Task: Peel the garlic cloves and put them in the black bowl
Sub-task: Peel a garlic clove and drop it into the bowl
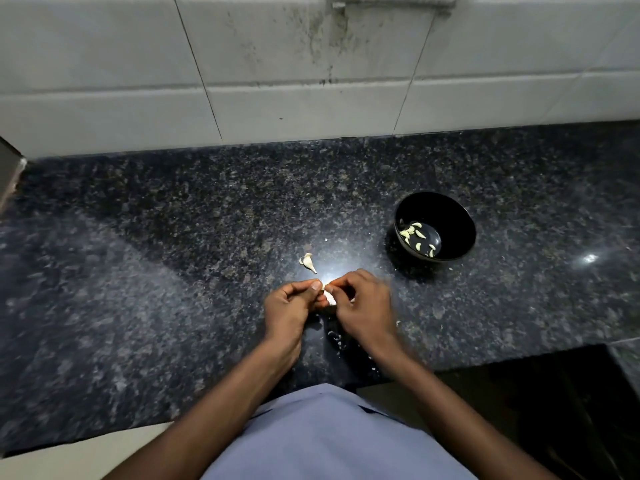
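Both hands meet over the middle of the dark granite counter (173, 271). My left hand (289, 304) and my right hand (362, 303) pinch one white garlic clove (330, 298) between their fingertips; most of it is hidden by the fingers. A small cluster of unpeeled garlic cloves (307, 262) lies on the counter just beyond and left of my hands. The black bowl (446, 216) stands to the right, further back, with several pale peeled cloves (417, 237) on its bottom.
Bits of white garlic skin (337, 337) lie on the counter under and near my wrists. A white tiled wall (311, 81) runs along the back. The counter's front edge steps back at the lower right, where a dark gap (554, 410) opens.
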